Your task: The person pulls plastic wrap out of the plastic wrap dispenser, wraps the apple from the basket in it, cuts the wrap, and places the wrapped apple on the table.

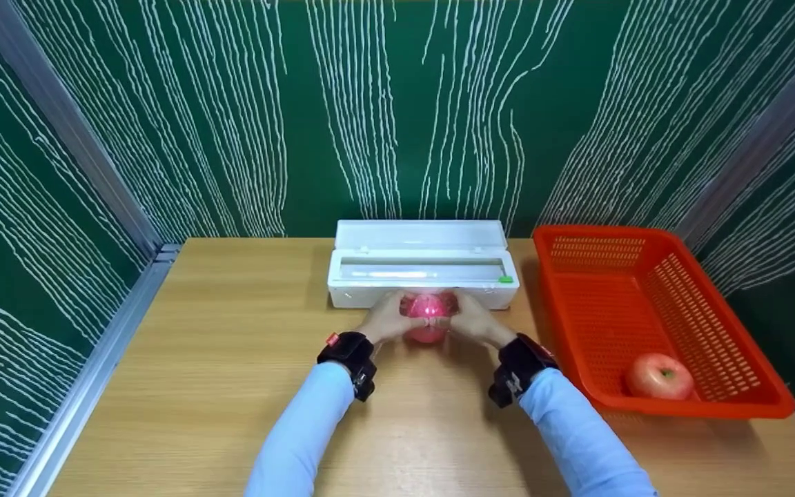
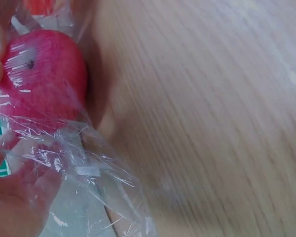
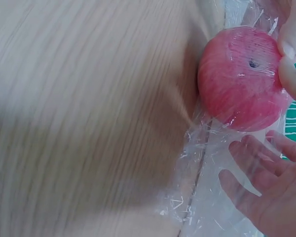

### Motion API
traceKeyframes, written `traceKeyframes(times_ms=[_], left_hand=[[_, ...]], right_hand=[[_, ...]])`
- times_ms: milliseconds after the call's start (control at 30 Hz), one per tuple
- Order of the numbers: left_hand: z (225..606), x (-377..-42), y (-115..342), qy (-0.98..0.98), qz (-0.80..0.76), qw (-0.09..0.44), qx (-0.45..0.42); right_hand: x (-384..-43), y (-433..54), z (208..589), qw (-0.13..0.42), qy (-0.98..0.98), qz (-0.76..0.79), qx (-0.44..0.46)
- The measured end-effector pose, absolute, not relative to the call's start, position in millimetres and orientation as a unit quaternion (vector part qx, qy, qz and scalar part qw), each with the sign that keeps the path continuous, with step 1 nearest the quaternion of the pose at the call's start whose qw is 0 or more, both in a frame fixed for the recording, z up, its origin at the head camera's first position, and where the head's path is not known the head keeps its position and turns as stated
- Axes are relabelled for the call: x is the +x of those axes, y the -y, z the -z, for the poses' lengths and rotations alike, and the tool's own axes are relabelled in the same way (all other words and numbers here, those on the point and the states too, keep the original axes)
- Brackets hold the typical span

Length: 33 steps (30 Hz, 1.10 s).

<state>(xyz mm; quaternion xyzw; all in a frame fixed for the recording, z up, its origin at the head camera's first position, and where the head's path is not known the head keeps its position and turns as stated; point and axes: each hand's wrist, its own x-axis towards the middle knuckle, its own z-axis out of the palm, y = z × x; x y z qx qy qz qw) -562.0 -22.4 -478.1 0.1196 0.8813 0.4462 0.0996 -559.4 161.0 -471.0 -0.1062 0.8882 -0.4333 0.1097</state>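
A red apple (image 1: 428,331) covered in clear cling film (image 2: 103,168) is between my two hands, in front of the white cling film box (image 1: 424,276). Its dark calyx end shows under the film in both wrist views. From the left side my left hand (image 1: 388,317) holds the wrapped apple, thumb against it. My right hand (image 1: 475,319) holds it from the right, and the thumbs meet over the top. Loose film hangs in wrinkles around the fingers (image 3: 254,163). How firmly the far fingers press is hard to tell.
The box lid (image 1: 419,234) stands raised at the back, with a green slider (image 1: 505,279) at the slot's right end. An orange-red plastic basket (image 1: 594,293) on the right holds another apple (image 1: 660,377). A green wall with white lines (image 1: 411,103) borders the wooden table (image 1: 232,359).
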Motion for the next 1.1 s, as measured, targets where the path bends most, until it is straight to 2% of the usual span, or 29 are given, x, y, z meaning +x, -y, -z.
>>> traceKeyframes(times_ms=[233, 433, 567, 667, 933, 1033, 1100], left_hand=[[474, -561, 19, -0.890, -0.426, 0.082, 0.140], [468, -559, 18, -0.893, -0.418, 0.087, 0.144], [461, -556, 20, -0.901, -0.399, 0.083, 0.152], [452, -552, 21, -0.909, -0.377, 0.074, 0.162], [427, -532, 21, -0.926, -0.302, 0.060, 0.217], [421, -522, 19, -0.919, -0.276, 0.074, 0.270], [419, -513, 17, -0.915, -0.257, 0.088, 0.297]], right_hand=[[-559, -164, 467, 0.127, -0.877, 0.455, -0.085], [-559, -166, 464, 0.133, -0.872, 0.467, -0.067], [-555, -170, 448, 0.133, -0.902, 0.409, -0.029], [-554, -180, 426, 0.117, -0.932, 0.342, -0.024], [-569, -238, 354, 0.016, -0.976, 0.172, -0.130], [-575, -257, 344, -0.007, -0.978, 0.156, -0.138], [-578, -265, 347, -0.001, -0.976, 0.154, -0.152]])
